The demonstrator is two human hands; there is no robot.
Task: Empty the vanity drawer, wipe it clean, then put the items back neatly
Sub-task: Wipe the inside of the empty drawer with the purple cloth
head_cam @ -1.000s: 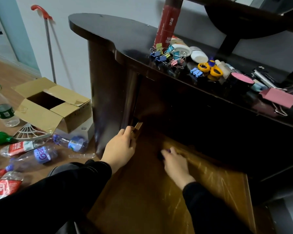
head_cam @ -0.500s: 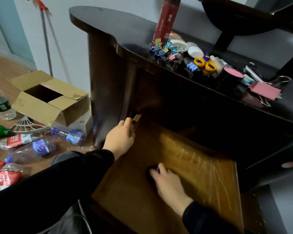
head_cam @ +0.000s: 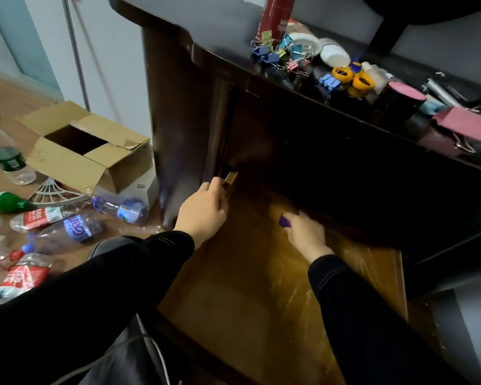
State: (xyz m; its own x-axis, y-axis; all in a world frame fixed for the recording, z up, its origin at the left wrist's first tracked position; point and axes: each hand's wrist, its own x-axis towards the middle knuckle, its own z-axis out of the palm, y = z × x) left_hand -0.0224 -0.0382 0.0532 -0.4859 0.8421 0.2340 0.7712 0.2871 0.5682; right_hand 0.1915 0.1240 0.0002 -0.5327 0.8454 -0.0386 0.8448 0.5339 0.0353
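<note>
Half a second earlier the right hand [head_cam: 306, 234] pressed the purple cloth [head_cam: 284, 220] near the middle of the drawer [head_cam: 233, 301] floor; now it has slid back toward the shadowed rear, and more of the cloth shows beside the fingers.

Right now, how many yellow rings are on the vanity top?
2: one yellow ring beside the blue binder clips, the other just right of it. More may hide in the clutter.

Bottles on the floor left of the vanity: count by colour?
Green-bodied or green-label bottles: 2
Red-label bottles: 2
Blue or purple-label bottles: 2
Total: 6 clearly visible; the clear plastic at the far left edge is too blurred to count.
</note>
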